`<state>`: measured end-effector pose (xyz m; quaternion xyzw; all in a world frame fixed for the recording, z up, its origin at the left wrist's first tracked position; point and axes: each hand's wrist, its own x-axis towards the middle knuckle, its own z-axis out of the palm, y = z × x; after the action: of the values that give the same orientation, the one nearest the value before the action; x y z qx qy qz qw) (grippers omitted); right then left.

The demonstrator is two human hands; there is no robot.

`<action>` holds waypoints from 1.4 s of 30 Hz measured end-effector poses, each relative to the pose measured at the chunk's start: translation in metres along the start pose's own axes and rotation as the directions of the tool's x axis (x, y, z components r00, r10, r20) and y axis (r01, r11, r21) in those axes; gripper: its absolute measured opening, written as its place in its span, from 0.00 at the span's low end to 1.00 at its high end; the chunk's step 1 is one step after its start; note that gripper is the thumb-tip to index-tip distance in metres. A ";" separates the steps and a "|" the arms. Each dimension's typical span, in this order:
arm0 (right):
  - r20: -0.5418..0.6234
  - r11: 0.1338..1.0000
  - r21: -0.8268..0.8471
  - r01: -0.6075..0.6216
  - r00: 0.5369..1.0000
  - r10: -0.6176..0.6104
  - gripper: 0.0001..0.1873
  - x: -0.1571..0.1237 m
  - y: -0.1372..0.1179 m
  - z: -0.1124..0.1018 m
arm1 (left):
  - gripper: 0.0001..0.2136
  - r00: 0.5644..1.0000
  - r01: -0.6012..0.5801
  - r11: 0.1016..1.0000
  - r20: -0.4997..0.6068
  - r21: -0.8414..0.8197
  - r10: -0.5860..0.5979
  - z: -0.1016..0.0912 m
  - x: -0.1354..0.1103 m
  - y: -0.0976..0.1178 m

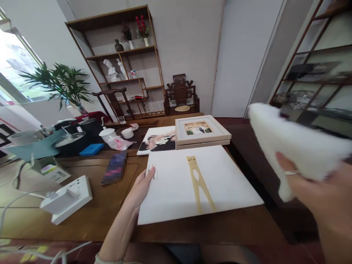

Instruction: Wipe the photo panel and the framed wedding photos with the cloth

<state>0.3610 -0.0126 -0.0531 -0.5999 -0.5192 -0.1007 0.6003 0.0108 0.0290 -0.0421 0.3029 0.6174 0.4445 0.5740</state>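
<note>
A flat white board point(173, 183) with a tan long-legged, cat-like figure lies at the table's near edge, small dark print along its left side. My left hand point(143, 187) grips the board's left edge, thumb on top and fingers partly hidden. Raised in the air to the right, my right hand point(310, 183) is closed on a white cloth point(288, 135), which is smeared by motion. A ring shows on one of its fingers. Behind the board are a pale picture frame point(180, 137), stacked on another, and a printed photo panel point(162, 147).
On the left of the wooden table point(110, 209) stand a white power strip point(73, 200), a small open box point(53, 170), a blue box point(92, 149), a white teapot point(108, 134) and a dark pot point(71, 143). A blurred-out phone-like object point(114, 168) lies nearer the middle.
</note>
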 end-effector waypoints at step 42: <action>0.547 0.675 0.330 0.660 0.450 -0.707 0.16 -0.056 -0.024 0.048 | 0.23 0.699 -0.554 0.223 0.303 0.802 0.648 -0.016 0.039 -0.033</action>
<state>0.2945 -0.0073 -0.0928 -0.3151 -0.8887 -0.1064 0.3157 -0.0064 0.0461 -0.0900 0.7343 0.6108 0.2794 0.0988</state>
